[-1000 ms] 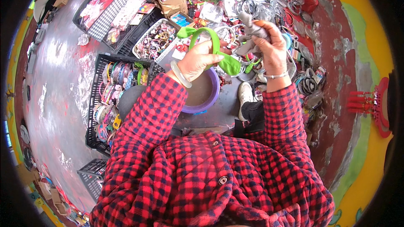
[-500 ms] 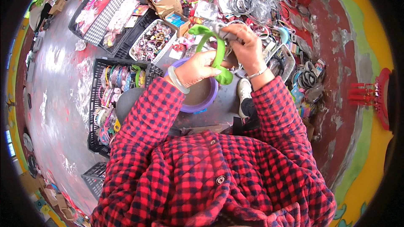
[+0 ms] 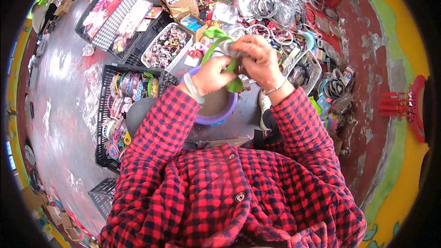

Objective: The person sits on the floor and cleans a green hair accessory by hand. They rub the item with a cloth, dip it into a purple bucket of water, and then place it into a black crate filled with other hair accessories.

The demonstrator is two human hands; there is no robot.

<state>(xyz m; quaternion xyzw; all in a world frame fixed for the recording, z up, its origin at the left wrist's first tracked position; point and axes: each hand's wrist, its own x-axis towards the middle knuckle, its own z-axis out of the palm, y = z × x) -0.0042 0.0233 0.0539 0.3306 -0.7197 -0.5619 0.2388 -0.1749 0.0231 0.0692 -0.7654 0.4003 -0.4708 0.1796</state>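
Observation:
My left hand point(image 3: 215, 74) and my right hand point(image 3: 256, 59) meet above a purple basin point(image 3: 216, 118). Both are closed on a green headband point(image 3: 211, 48) that arches up to the left and ends in a green tip below my fingers. A small grey-white piece point(image 3: 226, 46) sits against the band between my fingertips. I wear a pale bangle on the left wrist and a thin silver one on the right. Red checked sleeves cover both forearms.
A black crate point(image 3: 104, 124) of coloured bangles and hairbands stands at my left. A white basket point(image 3: 166, 48) of small trinkets and black trays lie beyond it. Piles of headbands, rings and packets point(image 3: 280, 9) fill the far right. A red comb-like rack point(image 3: 406, 108) lies far right.
Both hands have drawn closer together over the basin, and my right hand has come down onto the green headband. The band now arches more to the left.

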